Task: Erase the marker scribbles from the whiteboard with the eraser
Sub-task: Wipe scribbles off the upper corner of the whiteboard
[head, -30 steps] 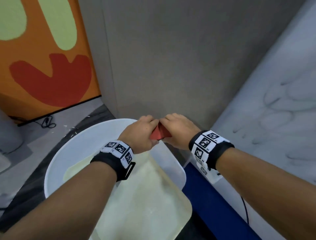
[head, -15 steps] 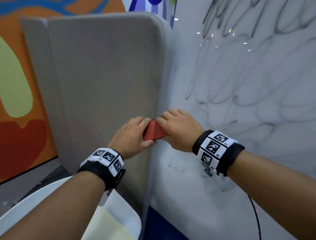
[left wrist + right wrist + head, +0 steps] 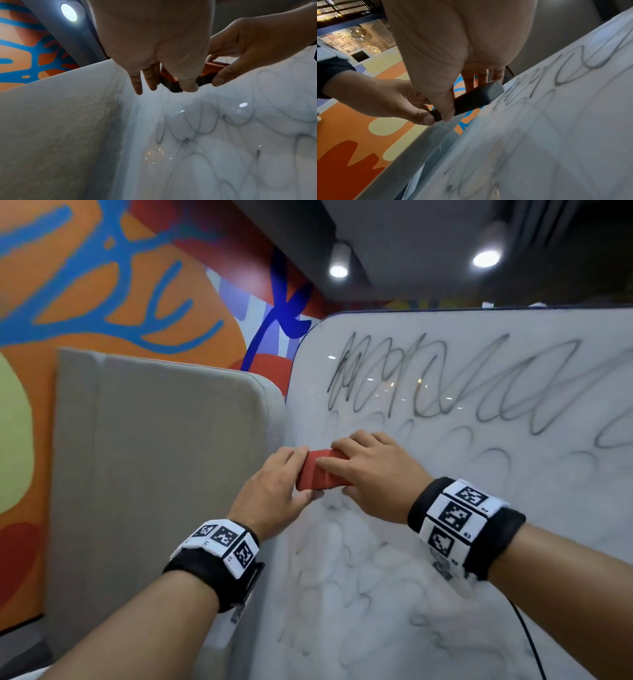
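The whiteboard (image 3: 445,559) stands at the right. Dark marker scribbles (image 3: 428,385) run along its top, and faint smeared loops cover the lower part. Both hands hold a red eraser (image 3: 318,474) with dark felt close to the board's left edge, below the dark scribbles. My left hand (image 3: 291,477) grips its left end, thumb underneath. My right hand (image 3: 342,463) grips it from the right, fingers over the top. The left wrist view shows the eraser (image 3: 171,82) pinched between both thumbs and fingers. In the right wrist view the felt side of the eraser (image 3: 474,98) faces the board. Whether it touches the board is unclear.
A grey padded partition (image 3: 164,474) meets the board's left edge. Behind it is an orange, blue and red painted wall (image 3: 102,285). Ceiling lights (image 3: 484,258) shine above. A thin black cable (image 3: 527,642) hangs below my right wrist.
Both hands rose with the eraser from above a white table to the upper part of the board. The head view tilted up, and the dark scribbles came into sight.
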Tool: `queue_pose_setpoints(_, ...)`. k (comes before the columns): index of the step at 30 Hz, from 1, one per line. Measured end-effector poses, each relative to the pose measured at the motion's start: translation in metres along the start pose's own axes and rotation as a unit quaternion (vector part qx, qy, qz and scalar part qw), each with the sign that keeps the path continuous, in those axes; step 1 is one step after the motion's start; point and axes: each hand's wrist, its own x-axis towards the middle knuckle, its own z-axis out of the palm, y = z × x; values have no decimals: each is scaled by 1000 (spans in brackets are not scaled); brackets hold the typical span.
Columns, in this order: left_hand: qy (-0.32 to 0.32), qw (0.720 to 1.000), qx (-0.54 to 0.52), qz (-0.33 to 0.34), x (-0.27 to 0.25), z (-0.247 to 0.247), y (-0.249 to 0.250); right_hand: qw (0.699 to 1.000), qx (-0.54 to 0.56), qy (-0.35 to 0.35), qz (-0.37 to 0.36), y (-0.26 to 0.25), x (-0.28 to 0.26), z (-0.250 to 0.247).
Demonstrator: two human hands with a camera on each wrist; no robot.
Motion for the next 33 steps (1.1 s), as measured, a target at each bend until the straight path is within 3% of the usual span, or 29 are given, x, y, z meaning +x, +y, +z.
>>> queue_pose_setpoints(10,91,993,-80,7,62,-1,22,994,-106,7,11,52,23,-38)
queue_pose_setpoints(18,-12,994,-78,-72,98,25,27,971,-206,55,106,102,58,-44)
queue_pose_setpoints(23,-12,995,-25,-94,109,41,19,962,-222,72,142,119,85,-42)
queue_pose_setpoints(28,-10,995,-31,-95,117,51,10,963,-221,72,139,113,96,-27)
queue_pose_setpoints(33,-7,995,-40,-91,118,58,7,974,-216,16,72,86,80,-3)
